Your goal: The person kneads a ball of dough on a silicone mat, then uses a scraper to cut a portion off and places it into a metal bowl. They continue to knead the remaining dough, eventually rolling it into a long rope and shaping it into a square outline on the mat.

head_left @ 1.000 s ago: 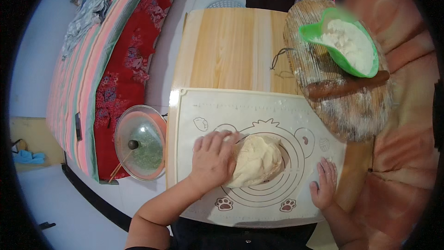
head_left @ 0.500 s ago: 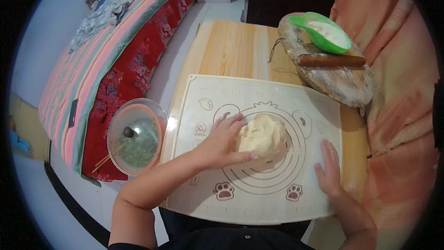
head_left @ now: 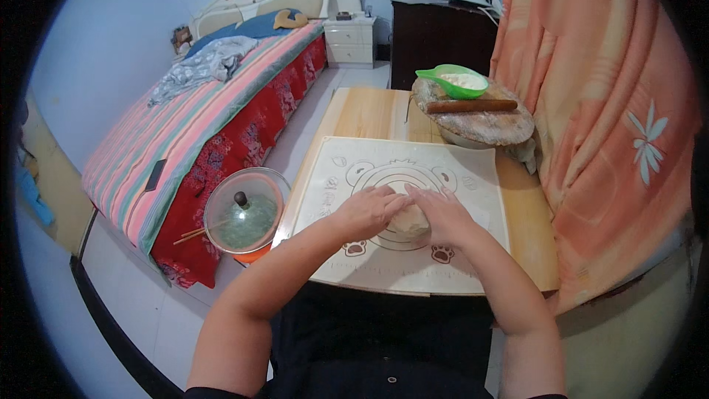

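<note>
- From above, the left hand (head_left: 367, 208) and right hand (head_left: 437, 214) roof over the dough ball (head_left: 408, 224), blocking most of its top.
- A gap runs between the forearms — across the near edge of the printed kneading mat (head_left: 406, 270) to the dough's near side.
- Past the fingers, the mat's far part lies open, then bare wooden tabletop (head_left: 362, 111).
- Far right, the floury round board (head_left: 509, 129), rolling pin (head_left: 473, 106) and green scoop (head_left: 467, 93) obstruct — the orange curtain (head_left: 598, 103) hangs alongside.
- The glass-lidded basin (head_left: 255, 216) crowds the table's left edge.
</note>
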The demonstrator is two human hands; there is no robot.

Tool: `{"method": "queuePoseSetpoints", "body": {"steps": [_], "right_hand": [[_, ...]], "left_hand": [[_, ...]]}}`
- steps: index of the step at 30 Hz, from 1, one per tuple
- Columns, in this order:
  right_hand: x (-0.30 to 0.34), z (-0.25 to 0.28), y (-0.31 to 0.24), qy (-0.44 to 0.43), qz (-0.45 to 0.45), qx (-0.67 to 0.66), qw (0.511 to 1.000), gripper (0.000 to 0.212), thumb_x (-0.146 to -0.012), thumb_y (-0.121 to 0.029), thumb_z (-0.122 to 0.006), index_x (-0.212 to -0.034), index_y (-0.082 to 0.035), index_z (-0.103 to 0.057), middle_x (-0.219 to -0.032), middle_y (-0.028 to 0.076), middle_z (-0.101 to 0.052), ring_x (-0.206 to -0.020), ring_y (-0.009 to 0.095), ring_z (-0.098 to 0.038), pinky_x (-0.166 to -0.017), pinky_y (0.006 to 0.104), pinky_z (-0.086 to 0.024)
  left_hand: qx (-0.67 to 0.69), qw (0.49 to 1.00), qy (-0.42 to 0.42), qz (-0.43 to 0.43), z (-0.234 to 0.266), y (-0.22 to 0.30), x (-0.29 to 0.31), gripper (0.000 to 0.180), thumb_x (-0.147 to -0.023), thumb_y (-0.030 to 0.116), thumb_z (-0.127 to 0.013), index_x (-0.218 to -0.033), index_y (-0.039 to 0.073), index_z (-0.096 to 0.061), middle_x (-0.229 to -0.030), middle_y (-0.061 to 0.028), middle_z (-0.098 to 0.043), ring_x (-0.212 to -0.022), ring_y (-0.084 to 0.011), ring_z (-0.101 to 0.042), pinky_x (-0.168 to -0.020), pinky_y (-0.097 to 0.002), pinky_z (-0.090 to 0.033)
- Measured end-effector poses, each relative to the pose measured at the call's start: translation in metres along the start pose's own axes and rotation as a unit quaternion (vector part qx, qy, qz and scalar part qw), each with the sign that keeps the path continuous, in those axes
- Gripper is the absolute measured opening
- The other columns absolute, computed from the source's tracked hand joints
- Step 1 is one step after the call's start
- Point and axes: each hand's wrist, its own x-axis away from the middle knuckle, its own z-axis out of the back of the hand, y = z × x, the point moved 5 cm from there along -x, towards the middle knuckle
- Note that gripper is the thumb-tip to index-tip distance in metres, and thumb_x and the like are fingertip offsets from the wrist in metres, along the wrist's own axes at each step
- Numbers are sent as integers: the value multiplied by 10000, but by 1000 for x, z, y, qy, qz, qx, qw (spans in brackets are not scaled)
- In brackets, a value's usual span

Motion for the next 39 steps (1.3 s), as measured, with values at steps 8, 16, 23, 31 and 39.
{"method": "queuePoseSetpoints", "body": {"steps": [8, 16, 23, 31, 39], "right_hand": [[2, -45, -13, 19, -50, 100, 994, 941, -664, -343, -794, -1399, 13, -326, -1460, 241, -312, -1383, 377, -261, -1130, 483, -225], [-14, -56, -2, 77, 12, 23, 997, 960, -623, -556, -780, -1333, -18, -424, -1375, 204, -430, -1291, 360, -390, -1060, 417, -339], [-79, -26, 24, -63, -139, -47, 987, 630, -678, -569, -742, -1065, -87, -622, -1067, 120, -662, -1065, 286, -600, -896, 397, -458], [-101, -16, 102, -33, -132, -543, 828, 514, -854, -395, -661, -1232, -55, -586, -1076, 123, -662, -1089, 229, -594, -859, 359, -490], [-39, 36, 107, 23, -252, -378, 890, 331, -930, -270, -562, -1190, -71, -606, -1164, 93, -625, -1068, 227, -601, -815, 349, -518]], "left_hand": [[252, 960, -36, 115, -18, -17, 52, 643, -762, 226, -709, -1334, 89, -448, -1328, -140, -465, -1247, -316, -444, -1036, -426, -359], [119, 976, 39, 178, -33, -8, 53, 845, -682, 381, -798, -1383, 121, -404, -1318, -175, -464, -1226, -386, -416, -1032, -493, -348], [148, 919, -61, 361, -39, -72, 21, 468, -785, 306, -724, -1179, 101, -578, -1061, -142, -639, -977, -349, -603, -838, -424, -482], [547, 697, 60, 460, -35, -67, 13, 397, -914, 283, -573, -1231, 43, -563, -1069, -145, -664, -958, -236, -661, -790, -349, -534], [871, 244, 313, 290, -41, -34, 89, 365, -952, 284, -463, -1200, 27, -538, -986, -132, -660, -783, -271, -677, -606, -387, -583]]}}
